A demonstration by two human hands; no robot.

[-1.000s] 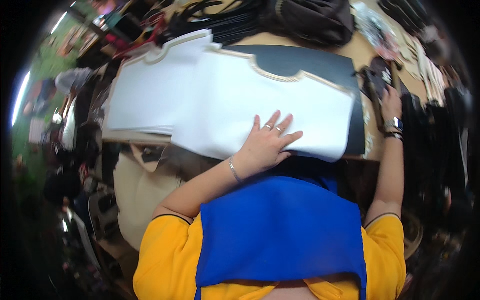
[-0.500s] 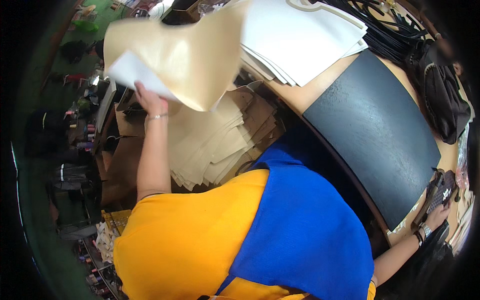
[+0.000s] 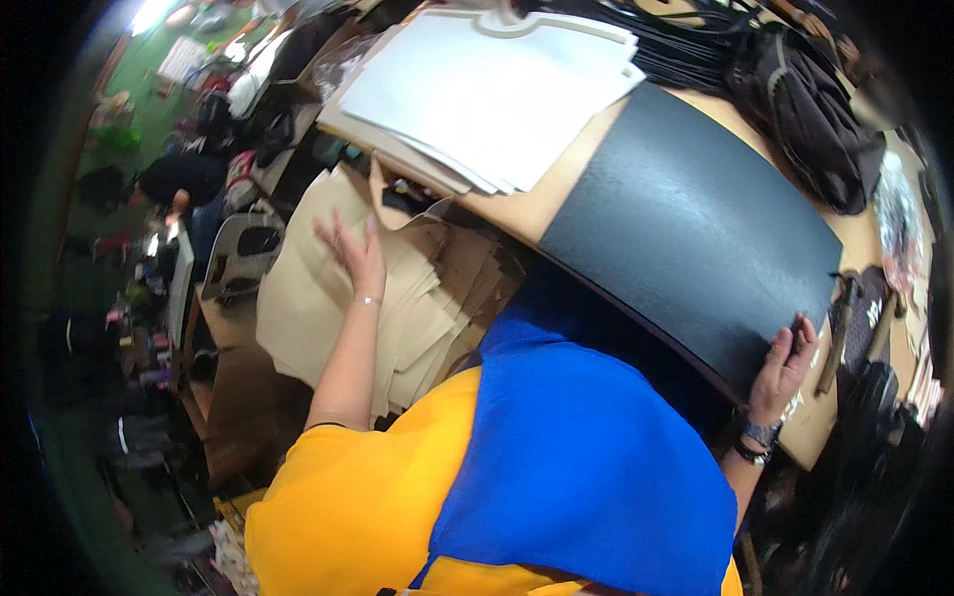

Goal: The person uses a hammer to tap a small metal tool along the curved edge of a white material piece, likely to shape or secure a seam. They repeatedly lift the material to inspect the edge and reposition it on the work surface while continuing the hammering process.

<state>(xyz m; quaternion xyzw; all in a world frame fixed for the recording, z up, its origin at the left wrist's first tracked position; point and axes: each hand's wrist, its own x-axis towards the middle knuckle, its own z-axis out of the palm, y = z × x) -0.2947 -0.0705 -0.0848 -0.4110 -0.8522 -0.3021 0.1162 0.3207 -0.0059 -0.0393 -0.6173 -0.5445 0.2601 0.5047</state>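
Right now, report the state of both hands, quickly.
Left hand: open, holding nothing, over the beige sheets.
Right hand: loosely bent at the edge of the black board; whether it grips anything cannot be told.

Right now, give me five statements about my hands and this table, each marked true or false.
1. Your left hand is over the beige sheets. True.
2. Your right hand is by the dark board. True.
3. The white sheets lie on that board. False: they lie on the tan tabletop, left of it.
4. Black strips lie beyond the board. True.
5. Your left hand grips a white sheet. False: its fingers are spread, gripping none.
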